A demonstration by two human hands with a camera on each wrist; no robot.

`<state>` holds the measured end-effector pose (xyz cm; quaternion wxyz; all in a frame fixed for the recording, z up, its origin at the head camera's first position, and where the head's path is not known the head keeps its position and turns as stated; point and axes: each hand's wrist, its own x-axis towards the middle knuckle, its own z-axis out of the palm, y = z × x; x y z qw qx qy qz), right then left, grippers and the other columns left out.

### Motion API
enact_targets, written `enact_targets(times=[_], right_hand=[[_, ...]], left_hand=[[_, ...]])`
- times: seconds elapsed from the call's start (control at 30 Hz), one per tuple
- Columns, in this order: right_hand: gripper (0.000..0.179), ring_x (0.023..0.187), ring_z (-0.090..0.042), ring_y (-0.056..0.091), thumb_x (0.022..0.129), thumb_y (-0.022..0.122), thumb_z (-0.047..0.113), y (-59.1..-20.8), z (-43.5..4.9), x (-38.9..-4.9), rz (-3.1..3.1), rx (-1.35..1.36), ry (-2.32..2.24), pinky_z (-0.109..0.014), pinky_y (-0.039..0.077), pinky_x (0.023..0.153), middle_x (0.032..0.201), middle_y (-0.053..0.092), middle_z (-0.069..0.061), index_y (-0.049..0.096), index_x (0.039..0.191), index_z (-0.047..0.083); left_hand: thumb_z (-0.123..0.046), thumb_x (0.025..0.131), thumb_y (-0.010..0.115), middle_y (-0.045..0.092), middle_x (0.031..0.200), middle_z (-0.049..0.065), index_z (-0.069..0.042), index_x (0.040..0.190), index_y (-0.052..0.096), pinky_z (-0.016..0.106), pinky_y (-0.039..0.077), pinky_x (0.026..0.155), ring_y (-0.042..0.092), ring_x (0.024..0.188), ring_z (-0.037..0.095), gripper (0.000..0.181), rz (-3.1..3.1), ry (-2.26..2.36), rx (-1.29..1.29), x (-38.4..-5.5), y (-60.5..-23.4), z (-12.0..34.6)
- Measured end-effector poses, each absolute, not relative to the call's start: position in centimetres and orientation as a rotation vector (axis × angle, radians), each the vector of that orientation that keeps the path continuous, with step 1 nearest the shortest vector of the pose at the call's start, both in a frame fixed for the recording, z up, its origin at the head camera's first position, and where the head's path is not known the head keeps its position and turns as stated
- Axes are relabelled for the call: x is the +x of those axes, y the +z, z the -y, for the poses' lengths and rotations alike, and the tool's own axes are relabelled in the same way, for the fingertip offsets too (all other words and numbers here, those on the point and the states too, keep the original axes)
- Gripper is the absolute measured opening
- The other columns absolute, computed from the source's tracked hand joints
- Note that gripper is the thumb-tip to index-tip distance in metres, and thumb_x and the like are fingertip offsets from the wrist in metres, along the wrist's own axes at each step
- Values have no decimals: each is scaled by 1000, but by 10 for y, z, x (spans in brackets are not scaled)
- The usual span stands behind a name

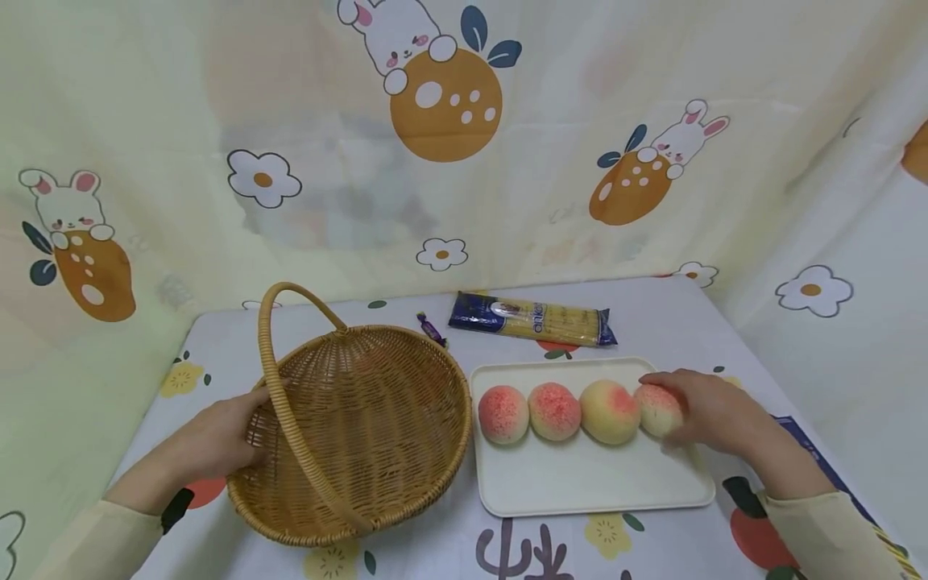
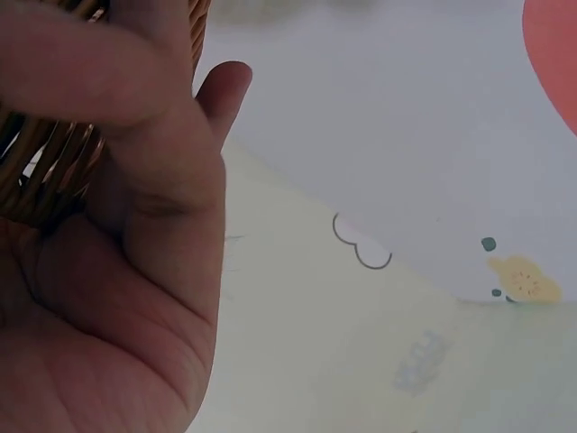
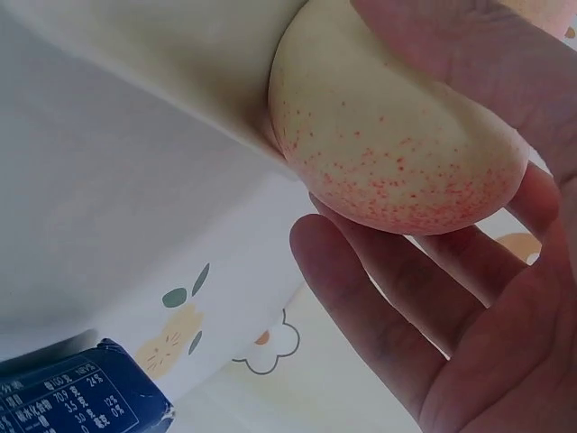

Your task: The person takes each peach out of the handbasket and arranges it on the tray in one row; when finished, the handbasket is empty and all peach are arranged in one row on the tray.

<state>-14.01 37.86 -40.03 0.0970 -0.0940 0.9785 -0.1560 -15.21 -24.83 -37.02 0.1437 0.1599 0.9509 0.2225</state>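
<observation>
A wicker basket (image 1: pixel 370 419) with a tall arched handle (image 1: pixel 293 427) stands tilted on the left, its inside facing the head camera. My left hand (image 1: pixel 221 435) grips its left rim; in the left wrist view bent fingers (image 2: pixel 171 162) hook over the woven edge. On the right, a cream tray (image 1: pixel 594 487) bears a row of peaches, among them a large yellowish peach (image 1: pixel 609 412). Around the rightmost peach (image 1: pixel 656 409), pale with red speckles, curls my right hand (image 1: pixel 714 411). The right wrist view shows that peach (image 3: pixel 397 135) between thumb and fingers, close against the tray wall.
Behind the tray lies a pack of dry pasta (image 1: pixel 532 320), with a small purple-wrapped candy (image 1: pixel 432 329) to its left. A dark blue package (image 3: pixel 86 392) sits right of the tray, partly behind the right forearm. Printed curtains (image 1: pixel 507 201) rise behind the table.
</observation>
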Motion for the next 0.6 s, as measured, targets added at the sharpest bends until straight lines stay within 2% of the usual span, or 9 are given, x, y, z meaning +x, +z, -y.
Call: enact_targets(times=[0.3,0.6], right_hand=[[88,105,-40,61,58,98,33,-400,-380,-141,-2916,-298,-382,-62,49,85,120,65,-22,63,134,7],[94,108,-42,59,59,96,41,-404,-380,-140,-2890,-258,-387,-63,49,86,124,63,-24,60,138,5]], left_hand=[[-5,71,82,57,132,30,2,151,41,41,55,72,62,105,36,90,-2709,670,464,-150,-369,249],[-7,72,84,57,132,30,3,152,38,42,56,74,63,105,36,92,-2678,683,444,-151,-368,250]])
